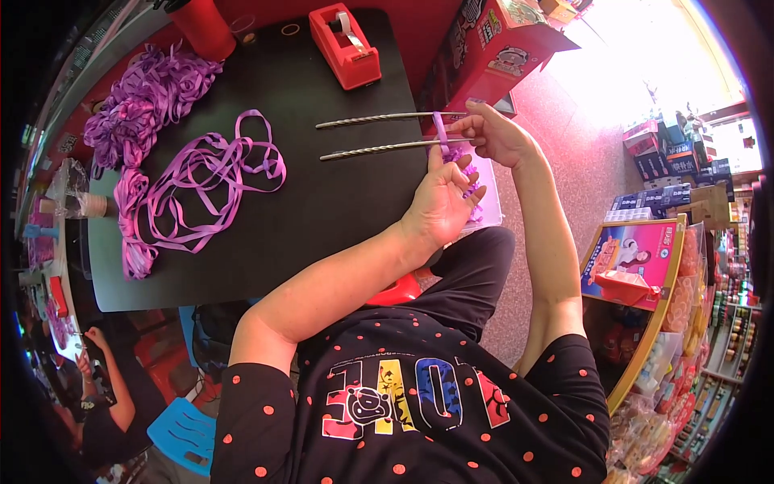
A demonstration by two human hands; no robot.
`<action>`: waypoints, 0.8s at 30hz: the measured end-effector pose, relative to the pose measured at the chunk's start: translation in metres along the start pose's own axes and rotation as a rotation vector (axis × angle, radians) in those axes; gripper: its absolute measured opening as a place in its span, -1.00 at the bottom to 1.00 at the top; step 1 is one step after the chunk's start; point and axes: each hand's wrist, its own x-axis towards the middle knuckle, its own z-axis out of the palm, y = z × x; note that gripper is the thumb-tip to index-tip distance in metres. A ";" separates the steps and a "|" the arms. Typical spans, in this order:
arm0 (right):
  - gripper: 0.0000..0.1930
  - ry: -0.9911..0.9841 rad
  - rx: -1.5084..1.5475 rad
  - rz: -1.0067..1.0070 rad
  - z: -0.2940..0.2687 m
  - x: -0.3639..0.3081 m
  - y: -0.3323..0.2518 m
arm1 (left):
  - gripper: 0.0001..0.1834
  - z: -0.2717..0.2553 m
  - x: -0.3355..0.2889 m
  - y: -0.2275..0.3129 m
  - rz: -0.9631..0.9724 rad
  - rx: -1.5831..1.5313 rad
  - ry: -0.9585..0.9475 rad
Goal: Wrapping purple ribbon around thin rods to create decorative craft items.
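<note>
Two long, thin metal rods (363, 122) with twisted shafts point left over the table, roughly parallel. My right hand (498, 135) grips them at their right ends, its fingers closed. A loop of purple ribbon (440, 133) goes around both rods near that grip. Just below, my left hand (442, 200) has its thumb raised against the loop's lower end and its other fingers apart, loosely bent. Curled purple ribbon pieces (474, 211) show behind my left fingers, in or over a pale tray (491, 194); my hand partly hides them.
On the black table (322, 218) lie loose purple ribbon (193, 165) and a large ribbon heap (153, 93). A red tape dispenser (347, 52) and a red container (201, 28) stand at the back. Boxes and shelves line the right. Another person's hand (97, 339) appears at lower left.
</note>
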 end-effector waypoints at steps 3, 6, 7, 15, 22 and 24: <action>-0.68 0.079 -0.041 -0.093 -0.002 0.002 0.005 | -0.39 -0.001 -0.001 0.002 -0.010 -0.011 -0.004; -0.76 0.090 -0.028 -0.136 -0.004 0.008 0.010 | -0.44 0.000 -0.001 0.004 -0.016 -0.022 -0.014; -0.77 0.063 0.020 -0.115 -0.005 0.010 0.011 | -0.46 0.000 -0.002 0.004 -0.024 -0.032 -0.015; -0.78 -0.371 0.195 -0.115 -0.005 0.055 0.047 | -0.41 0.000 -0.007 0.007 -0.056 -0.108 0.005; -0.83 -0.394 0.304 -0.209 0.019 0.067 0.065 | -0.33 0.002 -0.008 0.008 -0.089 -0.088 0.007; -0.82 -0.384 0.275 -0.215 0.022 0.065 0.060 | -0.33 0.003 -0.007 0.010 -0.085 -0.087 0.013</action>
